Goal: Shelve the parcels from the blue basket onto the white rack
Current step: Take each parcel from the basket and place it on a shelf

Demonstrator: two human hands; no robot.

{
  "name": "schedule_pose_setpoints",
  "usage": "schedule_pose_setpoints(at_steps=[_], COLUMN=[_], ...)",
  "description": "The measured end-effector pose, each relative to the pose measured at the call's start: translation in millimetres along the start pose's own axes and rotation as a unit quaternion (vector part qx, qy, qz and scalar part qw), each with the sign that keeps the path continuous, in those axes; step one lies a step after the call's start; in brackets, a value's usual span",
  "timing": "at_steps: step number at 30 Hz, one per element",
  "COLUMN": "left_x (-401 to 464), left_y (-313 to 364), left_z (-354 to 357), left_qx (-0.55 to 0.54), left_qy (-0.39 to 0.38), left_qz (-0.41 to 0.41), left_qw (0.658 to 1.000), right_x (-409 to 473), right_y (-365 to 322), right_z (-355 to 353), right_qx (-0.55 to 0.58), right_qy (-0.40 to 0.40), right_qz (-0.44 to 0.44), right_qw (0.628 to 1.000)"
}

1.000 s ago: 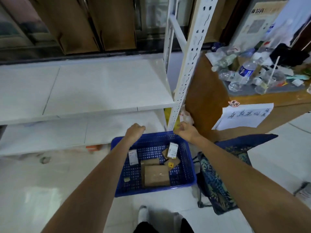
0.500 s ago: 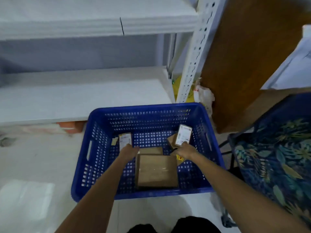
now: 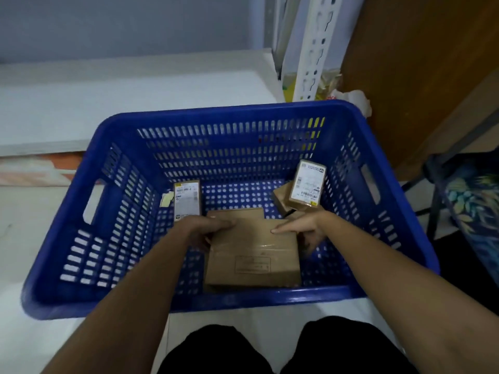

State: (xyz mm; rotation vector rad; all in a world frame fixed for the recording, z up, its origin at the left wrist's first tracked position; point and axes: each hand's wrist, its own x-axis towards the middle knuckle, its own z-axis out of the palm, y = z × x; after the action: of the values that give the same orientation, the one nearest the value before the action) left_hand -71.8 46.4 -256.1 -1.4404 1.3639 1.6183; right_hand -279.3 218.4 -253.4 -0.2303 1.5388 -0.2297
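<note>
Basket (image 3: 113, 265) sits on floor, far rim just beside the rack (image 3: 310, 49) post & low shelf (image 3: 108, 98); wood panel close on the right, chair (image 3: 472, 201) near right rim. Inside, open floor at back centre & near-left corner.

Big box (image 3: 253, 255) lies flat at front centre, on top of another box whose far edge shows behind it. Left hand (image 3: 202, 230) wraps its left far corner, thumb on top, fingers down the side. Right hand (image 3: 302, 230) does the same on the right far corner — both gripping, box not lifted yet.

Count: 2 hands, 1 basket. Parcels: 2 large stacked, 1 labelled box (image 3: 187, 199) at left, 1 labelled box (image 3: 307, 184) tilted at right on a small brown one. 5 visible.
</note>
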Motion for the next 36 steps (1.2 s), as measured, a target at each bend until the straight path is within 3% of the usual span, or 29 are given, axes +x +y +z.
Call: schedule_pose_setpoints(at_steps=[4,8,12,19,26,32,36], left_x=[-68.0,-199.0,-336.9,-619.5,-849.5,-969.9,-1004.7], left_y=[12.3,59.8,105.5,203.3,277.6,313.1,317.8], left_z=[7.6,-1.4,-31.0,-59.5,-73.6,-74.8,-76.9], left_qx=[-0.100,-0.186,-0.234,-0.221,-0.223,-0.225,-0.153], left_qy=[0.056,0.090,0.075,0.102,0.154,0.179,0.243], left_qz=[0.074,0.137,0.129,0.166,0.241,0.345,0.431], left_qw=[0.991,0.969,0.961,0.956,0.932,0.894,0.855], right_x=[-59.6,-186.7,-332.5,-606.7,-826.8,-932.0,-957.9], right_y=[-15.1,-65.0,-110.3,-185.2,-251.0,-282.4,-289.0], right_z=[4.1,-1.2,-3.3,-1.7,-4.9,-13.6,-16.5], right_qx=[0.094,0.164,0.212,0.238,0.202,0.188,0.171], right_qy=[0.052,0.134,0.136,0.101,0.130,0.128,0.148], right_qz=[-0.054,-0.149,-0.194,-0.252,-0.315,-0.399,-0.413], right_qw=[0.993,0.966,0.948,0.932,0.918,0.888,0.882])
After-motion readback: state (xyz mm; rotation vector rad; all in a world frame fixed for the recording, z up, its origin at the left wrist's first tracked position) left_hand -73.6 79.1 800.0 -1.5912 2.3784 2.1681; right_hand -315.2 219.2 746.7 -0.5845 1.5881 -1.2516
